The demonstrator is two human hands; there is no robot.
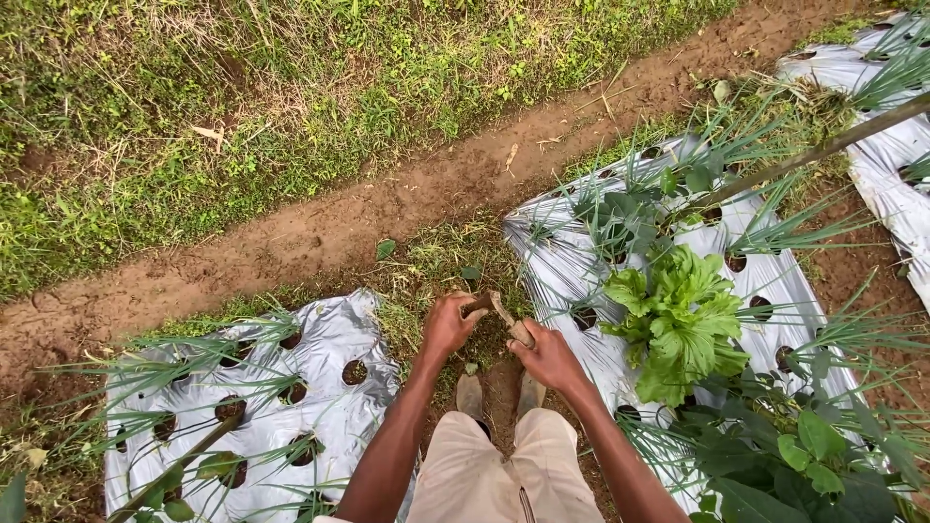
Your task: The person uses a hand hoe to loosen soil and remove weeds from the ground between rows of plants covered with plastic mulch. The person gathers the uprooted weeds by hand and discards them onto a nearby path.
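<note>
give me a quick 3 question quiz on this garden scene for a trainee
1. True or false: both hands grip the same wooden-handled tool.
2. Which lies right of the person's hands? A) a leafy green plant B) a bucket C) a wheelbarrow
3. What covers the planting beds on either side?

Key
1. True: the left hand and right hand both hold the wooden-handled tool.
2. A: the leafy green plant.
3. Silver plastic sheeting with round planting holes, thin-leaved plants growing through them.
</note>
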